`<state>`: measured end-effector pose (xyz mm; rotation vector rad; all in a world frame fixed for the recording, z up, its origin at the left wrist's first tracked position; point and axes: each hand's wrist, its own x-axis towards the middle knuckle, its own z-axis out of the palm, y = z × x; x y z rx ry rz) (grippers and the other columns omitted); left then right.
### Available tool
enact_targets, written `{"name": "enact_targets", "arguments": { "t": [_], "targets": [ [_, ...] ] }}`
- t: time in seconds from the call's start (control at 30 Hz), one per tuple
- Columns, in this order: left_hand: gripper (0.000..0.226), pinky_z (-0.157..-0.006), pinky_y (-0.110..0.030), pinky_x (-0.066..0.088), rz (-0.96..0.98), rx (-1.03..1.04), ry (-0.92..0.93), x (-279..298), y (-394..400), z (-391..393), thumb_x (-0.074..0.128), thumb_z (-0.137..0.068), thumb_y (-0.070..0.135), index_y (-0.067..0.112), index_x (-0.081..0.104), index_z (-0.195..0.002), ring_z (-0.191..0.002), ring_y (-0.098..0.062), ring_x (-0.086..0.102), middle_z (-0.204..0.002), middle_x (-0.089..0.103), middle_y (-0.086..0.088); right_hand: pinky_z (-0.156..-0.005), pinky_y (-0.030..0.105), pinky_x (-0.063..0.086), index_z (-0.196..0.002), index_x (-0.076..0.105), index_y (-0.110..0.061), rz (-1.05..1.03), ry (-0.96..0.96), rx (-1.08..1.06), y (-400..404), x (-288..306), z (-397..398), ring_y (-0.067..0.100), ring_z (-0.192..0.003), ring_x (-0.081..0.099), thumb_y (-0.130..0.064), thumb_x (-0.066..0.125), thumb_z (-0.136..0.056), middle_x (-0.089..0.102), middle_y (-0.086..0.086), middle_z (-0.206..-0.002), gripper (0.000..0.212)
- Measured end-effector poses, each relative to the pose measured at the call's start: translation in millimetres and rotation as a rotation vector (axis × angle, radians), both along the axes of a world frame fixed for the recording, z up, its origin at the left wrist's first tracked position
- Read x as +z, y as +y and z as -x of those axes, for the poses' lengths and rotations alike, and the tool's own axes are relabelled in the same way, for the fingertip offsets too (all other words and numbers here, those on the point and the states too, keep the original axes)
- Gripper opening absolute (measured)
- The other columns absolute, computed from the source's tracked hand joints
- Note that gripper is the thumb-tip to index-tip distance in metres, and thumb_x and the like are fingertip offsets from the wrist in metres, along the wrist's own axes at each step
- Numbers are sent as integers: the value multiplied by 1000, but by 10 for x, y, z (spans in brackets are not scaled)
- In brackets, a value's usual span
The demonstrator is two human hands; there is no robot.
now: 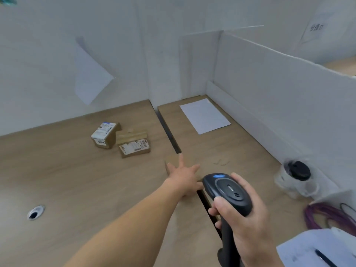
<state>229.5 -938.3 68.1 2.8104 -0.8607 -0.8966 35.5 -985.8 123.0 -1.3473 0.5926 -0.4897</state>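
while right hand (245,216) grips scanner (229,191), left arm outstretched, left hand (183,176) spread flat on box (172,159)

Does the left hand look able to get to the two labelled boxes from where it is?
Probably yes: only bare desk lies between the left hand, resting open on the plain box, and the labelled boxes, though the arm already looks well stretched.
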Motion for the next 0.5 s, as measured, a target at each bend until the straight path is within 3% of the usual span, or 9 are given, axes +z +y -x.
{"name": "enact_targets", "arguments": {
  "t": [0.07,0.17,0.23,0.3,0.37,0.5],
  "targets": [
    [73,-119,-65,5,-60,-1,20,-153,-133,-93,46,-99,58,34,15,-161,-148,-50,-20,-166,-15,-20,-63,42,55,-126,60,-37,-23,15,20,-137,-109,-81,51,-75,66,-6,83,-76,76,15,-91,63],
    [76,-114,-74,-3,-122,26,35,-532,-248,-253,38,-89,71,39,23,-156,-146,-51,-25,-168,-1,-19,-65,43,54,-124,60,-41,-49,23,33,-278,-176,-166,46,-72,67,-11,89,-75,75,16,-93,64],
    [72,-113,-74,-2,-124,78,55,-651,-315,-281,41,-90,71,45,23,-155,-144,-55,-26,-167,-11,-18,-65,43,55,-127,58,-39,-62,33,46,-364,-177,-217,44,-72,67,-11,87,-76,75,17,-90,65],
    [68,-114,-74,2,-112,110,71,-638,-373,-285,44,-95,64,45,21,-156,-144,-57,-24,-166,-20,-16,-62,40,56,-131,57,-37,-61,45,61,-411,-149,-266,45,-79,69,-27,90,-68,76,14,-93,72],
    [66,-112,-78,8,-82,129,55,-655,-406,-301,48,-95,61,45,23,-154,-143,-59,-25,-166,-15,-14,-57,34,56,-130,58,-36,-60,43,63,-421,-133,-305,43,-86,71,-43,84,-55,77,9,-99,79],
    [56,-104,-77,30,-8,215,2,-775,-281,-172,57,-95,45,39,32,-145,-145,-56,-19,-164,-4,-6,-53,31,55,-126,58,-35,-65,29,69,-385,-152,-318,43,-87,71,-44,80,-53,77,9,-96,77]
  ]
}}
